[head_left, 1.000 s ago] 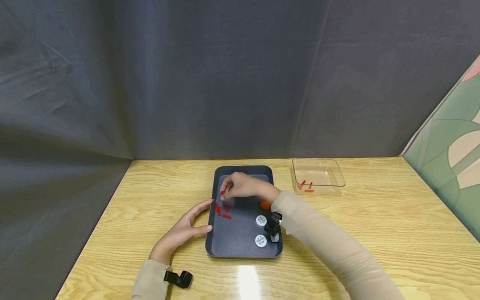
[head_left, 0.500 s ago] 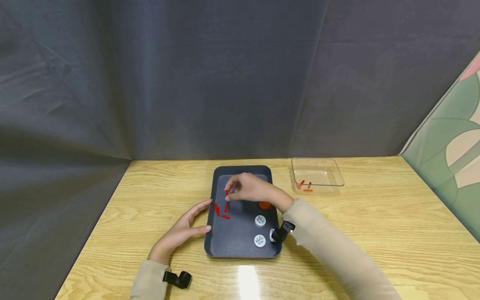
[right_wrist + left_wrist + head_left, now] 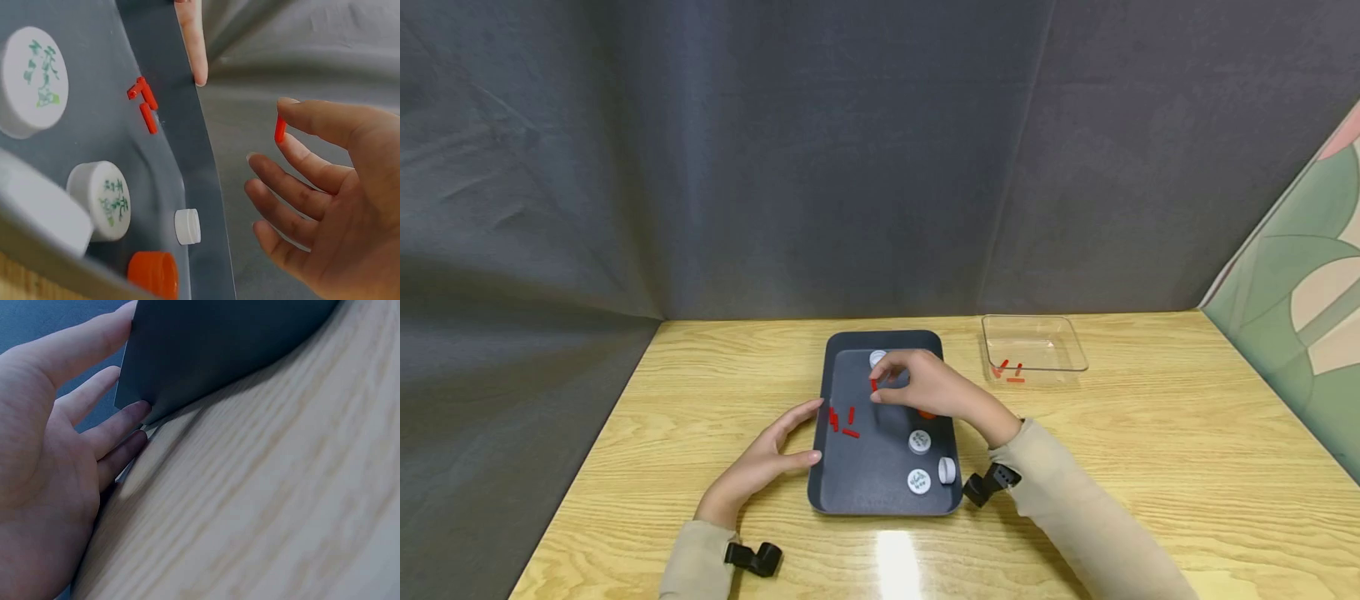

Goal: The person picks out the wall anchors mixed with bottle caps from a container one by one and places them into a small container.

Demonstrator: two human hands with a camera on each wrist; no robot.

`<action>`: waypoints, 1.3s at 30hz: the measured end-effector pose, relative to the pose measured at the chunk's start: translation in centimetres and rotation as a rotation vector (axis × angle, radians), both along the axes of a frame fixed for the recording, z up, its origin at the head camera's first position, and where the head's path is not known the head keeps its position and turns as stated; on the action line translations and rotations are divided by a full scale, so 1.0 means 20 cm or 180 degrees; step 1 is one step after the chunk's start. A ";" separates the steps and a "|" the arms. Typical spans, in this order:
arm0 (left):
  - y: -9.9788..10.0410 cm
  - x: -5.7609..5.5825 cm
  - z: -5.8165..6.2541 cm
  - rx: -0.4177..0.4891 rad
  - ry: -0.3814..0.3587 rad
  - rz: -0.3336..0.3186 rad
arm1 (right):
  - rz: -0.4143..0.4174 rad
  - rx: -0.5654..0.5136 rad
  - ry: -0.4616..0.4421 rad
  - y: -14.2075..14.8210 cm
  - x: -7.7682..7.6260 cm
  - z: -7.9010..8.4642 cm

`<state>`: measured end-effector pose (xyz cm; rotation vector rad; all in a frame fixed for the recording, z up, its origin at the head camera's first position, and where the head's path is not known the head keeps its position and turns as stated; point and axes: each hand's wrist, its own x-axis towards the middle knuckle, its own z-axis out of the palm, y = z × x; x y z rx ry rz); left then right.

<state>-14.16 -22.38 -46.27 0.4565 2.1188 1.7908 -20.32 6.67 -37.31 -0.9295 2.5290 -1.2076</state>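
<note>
Between thumb and forefinger, my right hand [image 3: 925, 385] pinches a short red stick [image 3: 280, 128] above the far half of the dark grey tray [image 3: 868, 492]. Its other fingers are spread and loosely bent. My left hand [image 3: 762, 458] rests against the tray's left side, thumb and fingers fairly straight at the rim. Several loose red sticks [image 3: 851, 432] lie inside the tray near its left wall. White caps with green print [image 3: 919, 442] sit in the right half, and a plain white cap [image 3: 947, 471] stands on edge by the right wall. An orange cap [image 3: 153, 274] is partly hidden by my right hand in the head view.
Behind and right of the tray stands a clear plastic box [image 3: 1037, 370] with several red sticks at its near left corner. Another white cap [image 3: 877, 357] lies at the tray's far end. A grey curtain [image 3: 850, 167] hangs behind the wooden table [image 3: 1150, 433].
My right hand has moved right across the tray with the red stick pinched in it, uncovering the white cap at the far end. My left hand stays at the rim.
</note>
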 end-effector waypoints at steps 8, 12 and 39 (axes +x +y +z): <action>0.00 0.00 0.01 -0.0029 -0.0031 0.0018 | -0.0192 -0.0084 -0.0039 0.08 0.05 0.01; 0.01 0.00 0.01 -0.0029 0.0011 0.0010 | -0.0296 -0.0091 0.0002 0.12 0.06 0.02; 0.01 0.00 0.01 0.0010 0.0031 0.0005 | -0.0918 -0.0181 0.0148 0.36 0.08 -0.02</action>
